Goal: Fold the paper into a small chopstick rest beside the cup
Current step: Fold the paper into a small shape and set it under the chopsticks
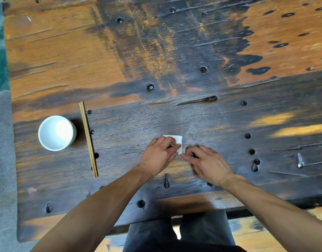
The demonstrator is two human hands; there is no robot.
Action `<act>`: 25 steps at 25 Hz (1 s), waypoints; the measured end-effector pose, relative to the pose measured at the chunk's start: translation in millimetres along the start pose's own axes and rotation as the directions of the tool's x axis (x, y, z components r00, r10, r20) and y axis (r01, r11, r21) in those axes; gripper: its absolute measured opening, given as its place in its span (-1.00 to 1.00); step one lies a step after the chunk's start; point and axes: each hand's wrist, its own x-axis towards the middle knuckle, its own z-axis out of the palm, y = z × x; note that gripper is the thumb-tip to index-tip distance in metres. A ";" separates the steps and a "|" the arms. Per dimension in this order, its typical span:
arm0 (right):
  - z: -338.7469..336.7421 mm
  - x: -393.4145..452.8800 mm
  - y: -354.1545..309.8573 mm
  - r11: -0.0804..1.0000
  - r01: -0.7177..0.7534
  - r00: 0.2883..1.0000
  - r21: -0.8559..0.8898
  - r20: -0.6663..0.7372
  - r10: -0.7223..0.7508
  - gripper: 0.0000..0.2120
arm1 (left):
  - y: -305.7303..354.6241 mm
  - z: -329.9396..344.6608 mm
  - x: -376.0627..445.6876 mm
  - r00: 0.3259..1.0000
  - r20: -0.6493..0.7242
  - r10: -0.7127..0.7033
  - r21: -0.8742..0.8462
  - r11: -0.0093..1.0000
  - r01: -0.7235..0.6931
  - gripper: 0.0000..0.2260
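Observation:
A small white folded paper (pixel 176 140) lies on the dark wooden table (pixel 174 60), near its front middle. My left hand (pixel 159 155) rests on the paper's left part, fingers pressing it down and hiding much of it. My right hand (pixel 206 161) touches the paper's lower right corner with its fingertips. A white cup (pixel 56 132) stands far to the left. A pair of wooden chopsticks (pixel 88 139) lies lengthwise just right of the cup, apart from the paper.
The weathered tabletop has several dark bolt heads and holes. Its front edge runs just above my legs (pixel 178 231). A grey and teal floor (pixel 0 70) shows past the table's left edge.

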 end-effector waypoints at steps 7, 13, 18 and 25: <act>-1.6 -0.5 -0.1 0.999 -0.030 0.998 0.031 0.049 0.028 -0.54 | 3.9 -0.3 1.2 1.000 0.005 0.001 0.026 1.000 -0.001 -0.74; -2.0 -4.0 -0.5 0.998 -0.049 0.996 0.036 0.076 0.047 -0.54 | -5.4 -1.0 13.1 0.981 0.003 0.193 0.140 0.972 -0.192 -0.76; -1.3 -5.4 -0.5 0.998 -0.048 0.995 0.026 0.091 0.045 -0.46 | -10.8 -2.0 15.9 0.970 0.015 0.244 0.148 0.958 -0.244 -0.84; -1.3 -7.3 -1.3 0.999 -0.053 0.990 -0.001 0.135 0.052 -0.42 | -2.5 1.9 12.8 0.994 -0.058 0.096 -0.001 0.995 -0.096 -0.95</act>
